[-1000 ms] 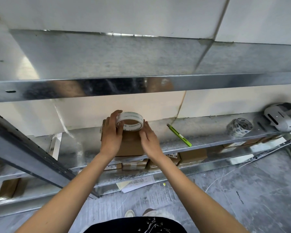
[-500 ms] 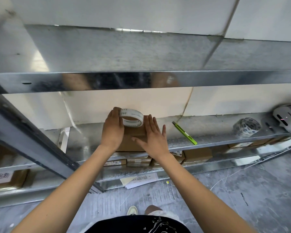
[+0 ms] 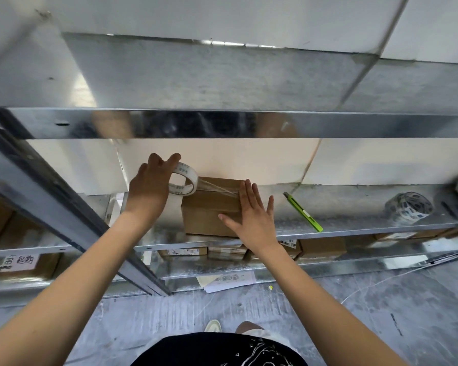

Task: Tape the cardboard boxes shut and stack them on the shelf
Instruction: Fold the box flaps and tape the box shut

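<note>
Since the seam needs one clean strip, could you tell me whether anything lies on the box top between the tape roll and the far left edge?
Nothing visible does. The left hand holds the tape roll at the left end of the cardboard box, the strip runs across its top to the flat right hand, and the green cutter lies apart, right of the box.

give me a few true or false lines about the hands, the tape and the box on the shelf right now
1. The left hand grips the tape roll. True.
2. The right hand lies flat on the cardboard box with straight fingers. True.
3. The green utility knife sits on top of the box. False: it lies on the metal shelf, to the right of the box.
4. A stretch of clear tape runs from the roll across the box top. True.
5. The right hand holds the patterned tape roll. False: that roll sits untouched far right on the shelf.
</note>
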Available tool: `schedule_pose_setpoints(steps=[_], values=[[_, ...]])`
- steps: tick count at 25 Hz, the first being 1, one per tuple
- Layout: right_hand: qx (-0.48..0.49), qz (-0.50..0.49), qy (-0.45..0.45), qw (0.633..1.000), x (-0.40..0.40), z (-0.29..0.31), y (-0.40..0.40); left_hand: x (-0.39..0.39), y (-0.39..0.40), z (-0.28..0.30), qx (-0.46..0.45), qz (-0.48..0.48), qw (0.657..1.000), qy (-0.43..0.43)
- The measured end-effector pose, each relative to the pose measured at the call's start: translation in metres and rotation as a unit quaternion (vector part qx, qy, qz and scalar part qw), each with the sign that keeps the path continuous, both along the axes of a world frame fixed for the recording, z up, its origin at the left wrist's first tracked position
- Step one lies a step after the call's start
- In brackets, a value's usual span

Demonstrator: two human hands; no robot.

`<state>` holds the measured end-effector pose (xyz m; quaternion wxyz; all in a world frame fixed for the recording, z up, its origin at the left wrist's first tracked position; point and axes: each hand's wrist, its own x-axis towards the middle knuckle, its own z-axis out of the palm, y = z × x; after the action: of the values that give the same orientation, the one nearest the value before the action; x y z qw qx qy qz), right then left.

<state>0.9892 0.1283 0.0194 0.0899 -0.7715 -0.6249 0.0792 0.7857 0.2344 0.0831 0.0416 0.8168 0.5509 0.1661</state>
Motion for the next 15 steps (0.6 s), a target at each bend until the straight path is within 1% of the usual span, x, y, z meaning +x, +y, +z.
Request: schedule_pose_setpoints(steps=[4,12,15], values=[[-0.003,0.003,-0.013,1.0,0.0,0.003,0.0,-0.002,0.01,0.001,0.026,-0.001,0.998,0.05],[-0.014,0.0,-0.036,0.999,0.0,-0.001,0.002,-0.008,0.016,0.0,0.032,-0.014,0.995,0.091],[-0.012,-0.002,-0.03,0.999,-0.001,0.0,0.001,-0.015,0.015,-0.002,0.056,-0.039,0.993,0.097]])
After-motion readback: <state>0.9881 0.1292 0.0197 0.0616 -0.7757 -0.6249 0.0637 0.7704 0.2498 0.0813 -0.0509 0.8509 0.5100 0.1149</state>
